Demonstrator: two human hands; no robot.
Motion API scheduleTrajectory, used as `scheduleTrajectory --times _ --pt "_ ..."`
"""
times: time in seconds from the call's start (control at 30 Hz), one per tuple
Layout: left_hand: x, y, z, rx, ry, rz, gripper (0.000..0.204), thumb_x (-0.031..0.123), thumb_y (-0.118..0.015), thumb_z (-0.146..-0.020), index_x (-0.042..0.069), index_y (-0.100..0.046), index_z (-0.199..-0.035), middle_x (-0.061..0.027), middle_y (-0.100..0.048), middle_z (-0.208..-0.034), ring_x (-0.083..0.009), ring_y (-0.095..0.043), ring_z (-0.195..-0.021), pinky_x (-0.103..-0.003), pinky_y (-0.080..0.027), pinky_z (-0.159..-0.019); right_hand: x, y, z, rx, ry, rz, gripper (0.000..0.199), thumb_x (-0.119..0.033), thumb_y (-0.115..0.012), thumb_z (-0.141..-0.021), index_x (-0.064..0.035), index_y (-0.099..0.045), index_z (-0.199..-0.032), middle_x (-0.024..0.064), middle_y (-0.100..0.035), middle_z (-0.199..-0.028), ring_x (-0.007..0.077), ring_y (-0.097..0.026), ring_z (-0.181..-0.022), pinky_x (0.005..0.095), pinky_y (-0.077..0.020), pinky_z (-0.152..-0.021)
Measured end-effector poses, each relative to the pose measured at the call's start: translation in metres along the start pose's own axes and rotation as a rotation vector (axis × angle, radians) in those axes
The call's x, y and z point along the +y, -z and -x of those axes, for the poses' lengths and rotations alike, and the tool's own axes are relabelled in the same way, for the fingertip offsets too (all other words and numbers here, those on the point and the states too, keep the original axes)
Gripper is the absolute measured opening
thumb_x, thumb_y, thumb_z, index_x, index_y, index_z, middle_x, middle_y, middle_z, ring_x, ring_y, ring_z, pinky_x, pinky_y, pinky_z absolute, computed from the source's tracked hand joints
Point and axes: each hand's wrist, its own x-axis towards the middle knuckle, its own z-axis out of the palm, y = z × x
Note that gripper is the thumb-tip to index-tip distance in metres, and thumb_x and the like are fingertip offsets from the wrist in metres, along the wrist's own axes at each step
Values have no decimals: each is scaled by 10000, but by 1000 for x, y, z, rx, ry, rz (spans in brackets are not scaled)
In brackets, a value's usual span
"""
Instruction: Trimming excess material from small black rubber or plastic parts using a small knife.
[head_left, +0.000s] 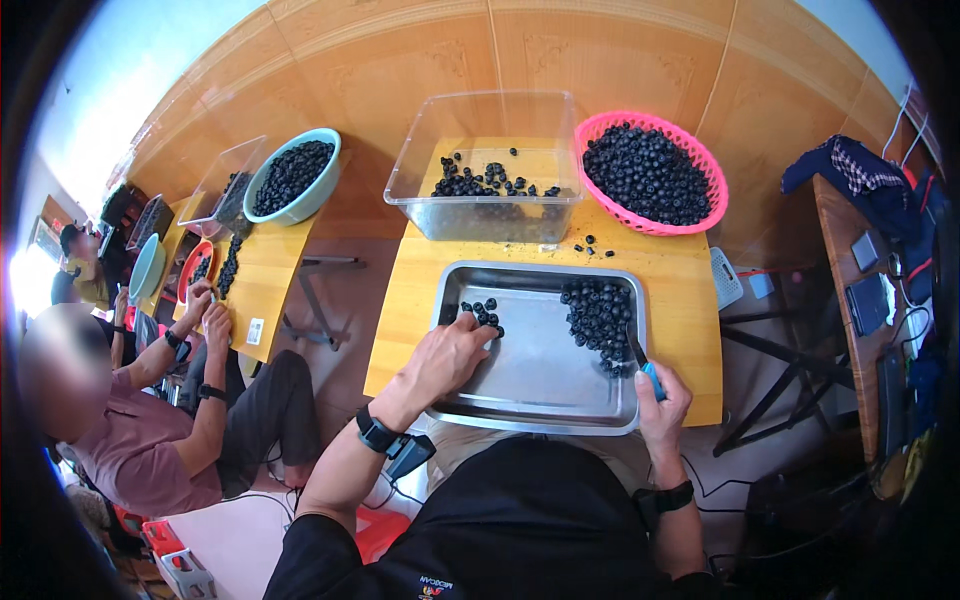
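A shallow metal tray (530, 390) lies at the table's near edge in front of me. At its left side my left hand (448, 352) reaches in with curled fingers among a small cluster of round black fruits (487, 306); its fingertips are partly hidden, so what they pinch is unclear. My right hand (662, 405) is closed around the blue handle of a small knife (653, 380) at the tray's right rim. The knife's dark blade points up and away, beside a larger pile of round black fruits (598, 315) in the tray's right part.
Behind the tray stand a clear plastic bin (480, 218) with scattered fruits and a full pink basket (716, 205). A few loose fruits (590, 240) lie between. At left, a co-worker (150, 430) sits by another table with a blue-green basin (328, 190). A cluttered wooden desk (840, 270) stands right.
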Motion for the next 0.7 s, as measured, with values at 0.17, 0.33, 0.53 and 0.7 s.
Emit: scheduleTrajectory --times 0.17,0.33,0.53,0.7 --pt "-3 -7 -10 7 -3 -26 336 138 -697 -926 107 -674 -1260 -192 -650 -1062 -400 -699 -919 -483 -587 -802 2 -1 1 -4 -23 10 338 -260 -757 -938 40 -724 -1089 153 -692 -857 254 -676 -780 375 -526 -737" --pt "-8 -11 -16 62 1 -24 322 141 -680 -938 106 -670 -1258 -188 -651 -1045 -400 -702 -883 -483 -587 -780 -1 0 -1 -12 -21 20 333 -257 -753 -938 38 -724 -1088 159 -703 -871 261 -683 -794 374 -533 -757" --pt "-11 -7 -20 35 -29 -31 294 142 -657 -954 89 -674 -1242 -188 -647 -1024 -397 -705 -871 -480 -590 -773 -2 0 -1 -3 -44 2 328 -248 -761 -930 44 -726 -1074 154 -709 -874 249 -685 -800 373 -534 -761" --pt "-19 -7 -29 74 -88 -93 208 105 -581 -961 53 -682 -1135 -198 -638 -970 -379 -714 -816 -471 -593 -743 -4 -2 -2 10 -46 5 316 -234 -765 -922 46 -730 -1065 148 -709 -864 238 -680 -791 363 -531 -750"
